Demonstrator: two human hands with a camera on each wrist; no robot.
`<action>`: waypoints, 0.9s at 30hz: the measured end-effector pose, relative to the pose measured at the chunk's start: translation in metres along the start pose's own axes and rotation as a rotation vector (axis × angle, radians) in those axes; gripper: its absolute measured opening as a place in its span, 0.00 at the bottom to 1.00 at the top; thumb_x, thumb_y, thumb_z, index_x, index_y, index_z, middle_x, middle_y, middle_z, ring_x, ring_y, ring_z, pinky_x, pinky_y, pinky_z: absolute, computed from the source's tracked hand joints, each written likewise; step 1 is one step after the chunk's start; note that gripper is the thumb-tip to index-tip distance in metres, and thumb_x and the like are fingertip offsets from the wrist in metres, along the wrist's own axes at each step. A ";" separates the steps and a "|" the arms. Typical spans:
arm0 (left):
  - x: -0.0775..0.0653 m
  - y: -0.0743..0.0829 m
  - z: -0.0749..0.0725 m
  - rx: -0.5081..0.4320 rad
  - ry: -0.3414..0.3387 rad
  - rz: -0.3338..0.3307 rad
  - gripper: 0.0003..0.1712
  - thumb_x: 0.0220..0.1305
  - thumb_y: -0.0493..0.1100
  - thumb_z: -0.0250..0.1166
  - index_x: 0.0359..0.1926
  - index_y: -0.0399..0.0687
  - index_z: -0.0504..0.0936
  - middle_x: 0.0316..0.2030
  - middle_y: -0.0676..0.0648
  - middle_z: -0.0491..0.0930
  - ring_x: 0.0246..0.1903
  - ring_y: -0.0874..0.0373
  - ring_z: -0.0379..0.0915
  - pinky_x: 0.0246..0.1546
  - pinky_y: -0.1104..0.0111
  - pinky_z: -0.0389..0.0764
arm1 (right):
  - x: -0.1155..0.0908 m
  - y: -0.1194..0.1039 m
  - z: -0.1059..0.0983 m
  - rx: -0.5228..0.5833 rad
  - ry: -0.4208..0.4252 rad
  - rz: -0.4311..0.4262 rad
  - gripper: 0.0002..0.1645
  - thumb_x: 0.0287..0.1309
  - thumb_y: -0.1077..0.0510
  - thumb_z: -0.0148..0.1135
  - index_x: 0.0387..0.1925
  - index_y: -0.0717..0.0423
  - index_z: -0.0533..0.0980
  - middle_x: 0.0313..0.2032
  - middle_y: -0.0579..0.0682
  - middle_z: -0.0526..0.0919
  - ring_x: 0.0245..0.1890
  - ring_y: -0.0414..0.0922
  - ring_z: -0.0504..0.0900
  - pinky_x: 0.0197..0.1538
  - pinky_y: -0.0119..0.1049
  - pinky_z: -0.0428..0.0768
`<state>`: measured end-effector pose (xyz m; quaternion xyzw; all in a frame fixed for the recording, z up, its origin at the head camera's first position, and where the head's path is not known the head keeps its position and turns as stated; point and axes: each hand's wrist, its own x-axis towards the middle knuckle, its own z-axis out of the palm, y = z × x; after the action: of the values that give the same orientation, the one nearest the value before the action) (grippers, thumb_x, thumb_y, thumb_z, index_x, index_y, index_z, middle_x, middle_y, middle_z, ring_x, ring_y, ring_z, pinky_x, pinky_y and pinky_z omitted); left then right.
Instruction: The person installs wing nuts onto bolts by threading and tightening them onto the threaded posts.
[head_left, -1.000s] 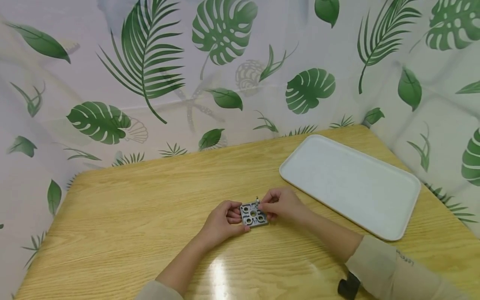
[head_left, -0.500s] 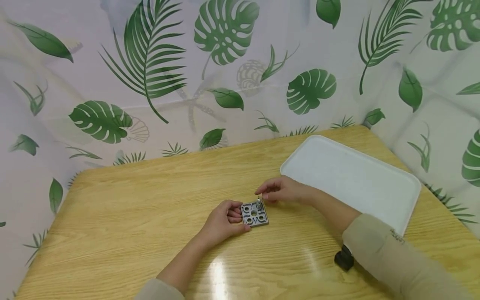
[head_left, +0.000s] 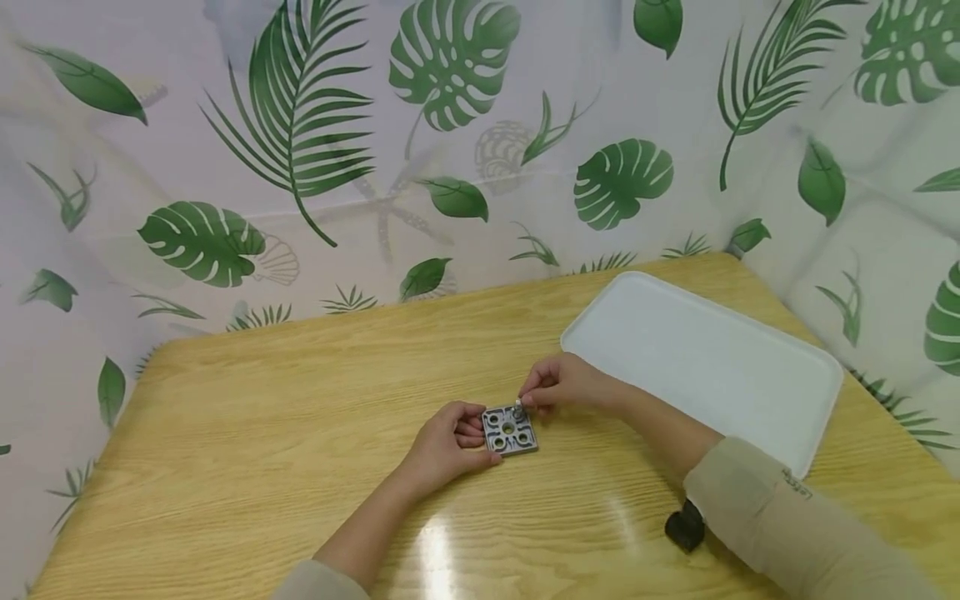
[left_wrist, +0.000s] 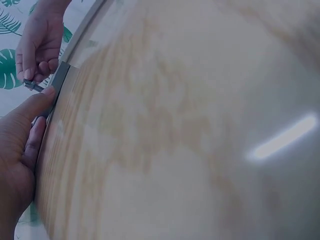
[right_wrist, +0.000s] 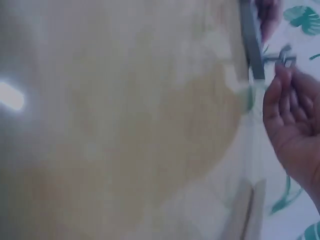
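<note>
A square grey metal plate (head_left: 509, 430) with several round holes lies on the wooden table. My left hand (head_left: 444, 446) grips it by the left side, the thumb along the near edge and the fingers at the far left corner. From the far right corner hole rises a small metal screw-like piece (head_left: 518, 410). My right hand (head_left: 566, 387) pinches its top between thumb and forefinger. Seen from the right wrist, a thin shank joins the plate (right_wrist: 251, 40) to the piece's wider, winged-looking head (right_wrist: 286, 59). How deep the shank sits is hidden.
A white rectangular tray (head_left: 705, 367) lies at the right of the wooden table (head_left: 300, 400), partly behind the right forearm. Below that forearm shows a black object (head_left: 685, 527). Leaf-patterned cloth (head_left: 337, 167) hangs close behind the table's far edge.
The right hand first held the piece, then its fingers parted and rose just above it. Now thumb and forefinger are back together on its top. The left hand and plate have hardly moved.
</note>
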<state>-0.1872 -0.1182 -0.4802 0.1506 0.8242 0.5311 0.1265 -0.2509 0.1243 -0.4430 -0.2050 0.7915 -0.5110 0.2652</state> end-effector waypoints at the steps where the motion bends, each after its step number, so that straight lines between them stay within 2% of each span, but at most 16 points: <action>1: 0.000 0.000 0.000 0.003 -0.001 -0.001 0.39 0.45 0.44 0.77 0.58 0.39 0.71 0.44 0.46 0.76 0.40 0.59 0.74 0.42 0.73 0.79 | -0.004 0.001 0.005 0.013 0.053 0.013 0.10 0.59 0.60 0.63 0.35 0.66 0.79 0.26 0.47 0.83 0.26 0.39 0.80 0.33 0.31 0.82; 9: -0.001 0.001 0.002 0.004 0.005 0.002 0.39 0.45 0.44 0.77 0.58 0.40 0.72 0.44 0.46 0.75 0.39 0.59 0.74 0.42 0.73 0.79 | -0.028 -0.002 0.051 -0.011 0.510 0.031 0.07 0.55 0.62 0.65 0.27 0.63 0.78 0.21 0.48 0.80 0.22 0.38 0.74 0.26 0.27 0.74; 13: -0.002 0.002 0.001 0.009 0.011 0.001 0.39 0.45 0.44 0.77 0.58 0.39 0.72 0.43 0.46 0.75 0.39 0.58 0.75 0.42 0.73 0.79 | -0.029 -0.006 0.069 -0.020 0.666 0.065 0.06 0.51 0.63 0.67 0.24 0.61 0.78 0.21 0.47 0.79 0.23 0.38 0.71 0.26 0.26 0.70; 17: -0.002 0.001 0.001 -0.001 0.015 0.004 0.39 0.45 0.43 0.77 0.58 0.38 0.72 0.43 0.45 0.76 0.39 0.58 0.75 0.41 0.73 0.79 | -0.028 -0.008 0.075 0.002 0.700 0.073 0.07 0.51 0.63 0.67 0.24 0.62 0.77 0.21 0.48 0.78 0.22 0.38 0.71 0.25 0.26 0.70; 27: -0.002 0.001 0.000 -0.003 0.006 0.025 0.39 0.46 0.45 0.77 0.58 0.38 0.71 0.43 0.45 0.75 0.39 0.59 0.75 0.42 0.72 0.80 | -0.030 -0.009 0.072 0.026 0.661 0.070 0.07 0.50 0.63 0.68 0.23 0.63 0.77 0.18 0.44 0.76 0.21 0.38 0.70 0.24 0.26 0.69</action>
<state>-0.1853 -0.1180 -0.4792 0.1590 0.8219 0.5341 0.1178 -0.1819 0.0882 -0.4526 0.0026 0.8348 -0.5504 0.0139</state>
